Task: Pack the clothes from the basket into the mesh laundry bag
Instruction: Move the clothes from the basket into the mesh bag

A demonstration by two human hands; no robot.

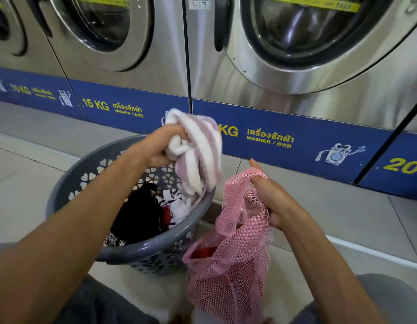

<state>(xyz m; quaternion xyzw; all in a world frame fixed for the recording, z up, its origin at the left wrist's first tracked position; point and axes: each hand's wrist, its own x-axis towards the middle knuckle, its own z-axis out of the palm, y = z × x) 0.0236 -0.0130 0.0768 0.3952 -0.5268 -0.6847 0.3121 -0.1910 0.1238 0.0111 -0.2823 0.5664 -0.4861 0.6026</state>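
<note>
A grey plastic basket (142, 251) with heart-shaped holes stands on the floor in front of me. Inside it lie a black garment (137, 213) and some white and red clothes (177, 206). My left hand (159, 147) grips a pink-and-white striped cloth (198, 155), lifted above the basket's far rim. Its lower end still hangs into the basket. To the right, my right hand (270, 202) clutches the top edge of a pink mesh laundry bag (228, 260), which hangs down to the floor. Something red (203, 252) shows through the mesh.
A row of steel washing machines (296, 54) with round doors stands close behind the basket, on a blue base strip (284, 141). Pale floor tiles (23, 183) lie on both sides. My knees in grey trousers (389, 298) frame the bottom.
</note>
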